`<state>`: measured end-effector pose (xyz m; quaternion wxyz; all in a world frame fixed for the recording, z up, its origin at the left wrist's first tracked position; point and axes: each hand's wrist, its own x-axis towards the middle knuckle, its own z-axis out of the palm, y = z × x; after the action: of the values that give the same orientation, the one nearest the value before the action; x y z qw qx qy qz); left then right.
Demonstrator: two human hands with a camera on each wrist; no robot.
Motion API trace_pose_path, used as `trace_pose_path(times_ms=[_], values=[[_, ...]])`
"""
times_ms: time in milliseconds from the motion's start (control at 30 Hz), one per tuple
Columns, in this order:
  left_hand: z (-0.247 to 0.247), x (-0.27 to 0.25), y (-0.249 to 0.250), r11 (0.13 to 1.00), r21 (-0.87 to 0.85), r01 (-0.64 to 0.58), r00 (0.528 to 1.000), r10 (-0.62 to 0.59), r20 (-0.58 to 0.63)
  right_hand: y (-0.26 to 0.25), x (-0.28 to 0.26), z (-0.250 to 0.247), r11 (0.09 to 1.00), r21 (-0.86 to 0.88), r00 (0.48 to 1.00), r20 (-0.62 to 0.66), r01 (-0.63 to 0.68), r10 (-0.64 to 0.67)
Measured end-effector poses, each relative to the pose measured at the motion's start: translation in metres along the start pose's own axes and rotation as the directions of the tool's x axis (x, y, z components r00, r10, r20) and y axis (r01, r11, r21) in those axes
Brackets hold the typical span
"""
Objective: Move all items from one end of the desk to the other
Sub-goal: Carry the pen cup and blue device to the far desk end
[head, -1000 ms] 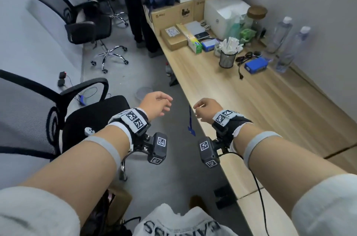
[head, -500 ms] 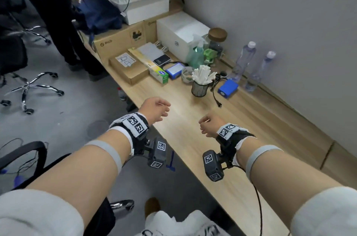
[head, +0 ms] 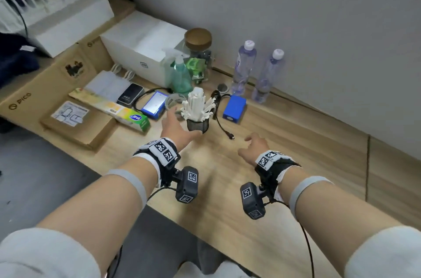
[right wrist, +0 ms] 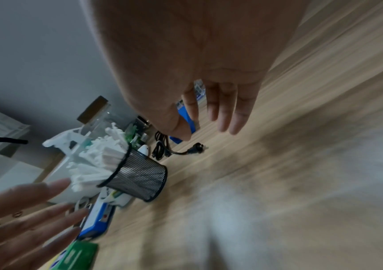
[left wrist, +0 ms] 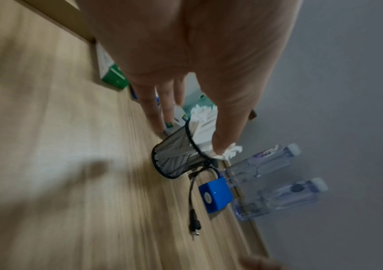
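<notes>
Hands near the mesh cup [head: 197, 124]
Left hand [head: 175, 129] spread, grip released, just beside it; right hand [head: 254, 146] relaxed, empty, above the desk [head: 284, 148]

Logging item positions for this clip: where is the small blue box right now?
In the head view the blue box lies on the desk toward the wall, right of the mesh cup and just in front of the two water bottles.

Black mesh cup [head: 197, 124], filled with white sticks, stood on the wooden desk [head: 284, 163]. Left hand [head: 176, 128], fingers extended, reached just left of the cup. Right hand [head: 254, 146], loosely spread, hovered nearer, right of the cup. Blue box [head: 234, 109] just right of the cup; two water bottles [head: 243, 68] behind it.
</notes>
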<state>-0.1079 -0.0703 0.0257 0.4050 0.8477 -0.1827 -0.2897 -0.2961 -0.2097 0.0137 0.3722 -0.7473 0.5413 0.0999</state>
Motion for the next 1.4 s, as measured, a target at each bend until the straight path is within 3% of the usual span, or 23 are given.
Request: trace_pose_path(times_ms=[133,233,433,600,867,1000,1200,1300,1400], values=[[0.02,0.043,-0.006,0.995,0.084,-0.048,0.998,0.051,-0.026,-0.01,0.051,0.006,0.998,-0.046,0.997,-0.054,0.043,-0.046],[0.035,0.066,-0.011,0.993,-0.019,-0.114,0.993,0.114,-0.016,-0.024,0.086,0.008,0.995,-0.079,0.993,-0.093,0.064,-0.071],[0.05,0.089,-0.02,0.96,-0.166,-0.226,0.974,0.218,-0.065,-0.054,0.143,0.021,0.946,-0.307,0.977,-0.147,0.101,-0.152],[0.051,0.094,-0.025,0.932,-0.151,-0.33,0.942,0.316,-0.112,-0.068,0.161,0.036,0.939,-0.339,0.974,-0.188,0.059,-0.129],[0.051,0.095,-0.032,0.935,-0.164,-0.316,0.947,0.299,-0.119,-0.087,0.171,0.04,0.957,-0.283,0.961,-0.278,-0.067,-0.015],[0.05,0.094,-0.038,0.932,-0.184,-0.313,0.947,0.292,-0.133,-0.082,0.169,0.04,0.947,-0.32,0.956,-0.287,-0.034,-0.063],[0.053,0.095,-0.046,0.923,-0.313,-0.222,0.975,0.203,-0.092,-0.056,0.155,0.032,0.899,-0.438,0.982,-0.179,-0.03,-0.055],[0.056,0.098,-0.05,0.942,-0.291,-0.169,0.984,0.178,0.002,-0.043,0.143,0.03,0.872,-0.489,0.994,-0.108,-0.03,-0.027],[0.059,0.094,-0.047,0.944,-0.285,-0.169,0.985,0.174,-0.007,-0.027,0.125,0.03,0.856,-0.515,0.996,-0.093,-0.054,0.007]])
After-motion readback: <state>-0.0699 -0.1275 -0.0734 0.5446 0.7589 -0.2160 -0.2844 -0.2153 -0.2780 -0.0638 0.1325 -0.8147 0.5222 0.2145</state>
